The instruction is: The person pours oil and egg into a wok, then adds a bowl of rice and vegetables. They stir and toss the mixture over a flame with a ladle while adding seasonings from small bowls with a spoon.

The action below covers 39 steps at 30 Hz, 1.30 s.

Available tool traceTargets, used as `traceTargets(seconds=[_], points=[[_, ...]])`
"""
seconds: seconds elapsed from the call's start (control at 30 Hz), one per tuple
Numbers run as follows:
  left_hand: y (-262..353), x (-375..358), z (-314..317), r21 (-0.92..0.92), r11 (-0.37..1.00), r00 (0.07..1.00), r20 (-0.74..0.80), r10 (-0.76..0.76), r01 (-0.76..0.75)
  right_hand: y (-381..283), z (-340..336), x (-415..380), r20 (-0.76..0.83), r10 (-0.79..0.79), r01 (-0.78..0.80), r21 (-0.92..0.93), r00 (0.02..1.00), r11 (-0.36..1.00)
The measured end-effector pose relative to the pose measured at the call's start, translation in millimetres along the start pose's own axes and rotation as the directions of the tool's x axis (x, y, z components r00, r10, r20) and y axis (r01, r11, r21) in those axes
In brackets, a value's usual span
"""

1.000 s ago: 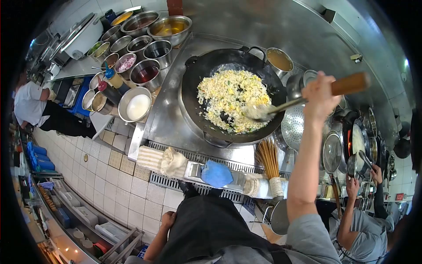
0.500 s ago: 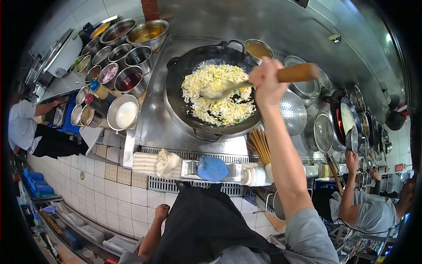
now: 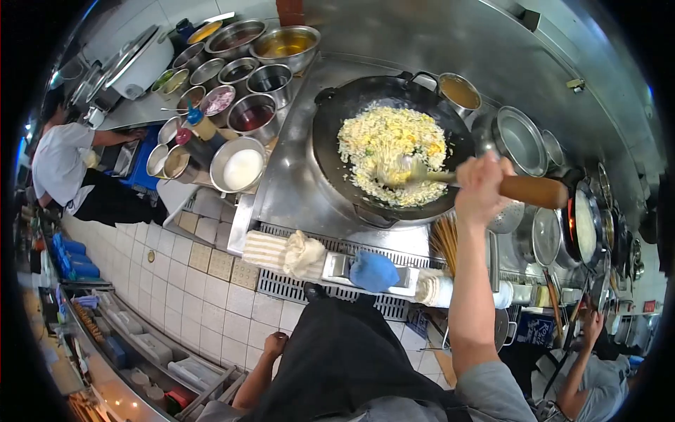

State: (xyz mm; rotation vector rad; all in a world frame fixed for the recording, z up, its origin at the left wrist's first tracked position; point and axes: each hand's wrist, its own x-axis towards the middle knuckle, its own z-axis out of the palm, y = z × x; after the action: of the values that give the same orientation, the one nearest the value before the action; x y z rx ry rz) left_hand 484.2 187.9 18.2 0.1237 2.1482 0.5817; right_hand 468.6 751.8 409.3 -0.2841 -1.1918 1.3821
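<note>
My right hand (image 3: 482, 190) is wrapped round the wooden handle of a wok spatula (image 3: 439, 177). The spatula's metal head is smeared by motion and lies among the egg fried rice (image 3: 394, 133), in the lower part of the heap. This rice, pale with yellow egg and green bits, fills the middle of a large black wok (image 3: 330, 158) on the steel stove. Down at my left side, beside my black apron, hangs my left hand (image 3: 276, 344). Its fingers are curled and no object shows in them.
Steel bowls of ingredients (image 3: 253, 116) and squeeze bottles (image 3: 202, 126) stand left of the wok. A sauce pot (image 3: 459, 93) sits behind it. Along the stove's front lie folded cloths (image 3: 267, 251) and a bamboo brush (image 3: 444, 243). Co-workers stand at left (image 3: 67, 165) and right (image 3: 598, 387).
My view has turned, so the wok sits further right and a little lower. My right hand has drawn the spatula through the rice toward the wok's near side. My left hand stays low.
</note>
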Motion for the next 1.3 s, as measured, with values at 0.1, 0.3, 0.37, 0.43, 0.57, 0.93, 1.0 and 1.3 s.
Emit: traceTargets(seconds=[0.1, 0.3, 0.37, 0.43, 0.57, 0.93, 1.0, 1.3], points=[[-10, -2, 3, 0.12, 0.991, 0.998, 0.034, 0.06, -0.063, 40, -2, 23, 0.157, -0.037, 0.051, -0.084, 0.987, 0.995], [2, -21, -3, -0.05, 0.998, 0.997, -0.061, -0.04, 0.037, 23, -27, 73, -0.054, -0.102, 0.091, -0.169, 0.993, 0.981], [-27, -15, 10, 0.041, 0.999, 1.0, -0.01, 0.025, -0.024, 77, -40, 103, -0.287, 0.096, 0.031, 0.406, 0.953, 0.914], [-14, -25, 4, 0.073, 0.997, 1.0, 0.01, -0.016, 0.016, 65, 19, 88, -0.22, -0.103, 0.105, -0.002, 0.97, 0.995], [-6, -29, -4, 0.013, 0.997, 0.996, 0.022, -0.082, 0.082, 33, 28, 68, 0.267, 0.073, -0.098, 0.081, 0.961, 0.992], [-41, -26, 6, -0.041, 0.998, 0.997, 0.059, -0.055, 0.057, 58, 45, 85, 0.1, -0.041, 0.026, 0.148, 0.994, 0.989], [-38, -29, 5, 0.011, 0.996, 0.995, 0.05, -0.091, 0.091, 36, 65, 109, 0.003, 0.087, -0.084, -0.223, 0.996, 0.971], [-64, -5, 10, -0.02, 1.0, 1.0, 0.027, -0.011, 0.012, 55, 38, 94, 0.141, -0.033, 0.023, 0.07, 0.989, 0.997]])
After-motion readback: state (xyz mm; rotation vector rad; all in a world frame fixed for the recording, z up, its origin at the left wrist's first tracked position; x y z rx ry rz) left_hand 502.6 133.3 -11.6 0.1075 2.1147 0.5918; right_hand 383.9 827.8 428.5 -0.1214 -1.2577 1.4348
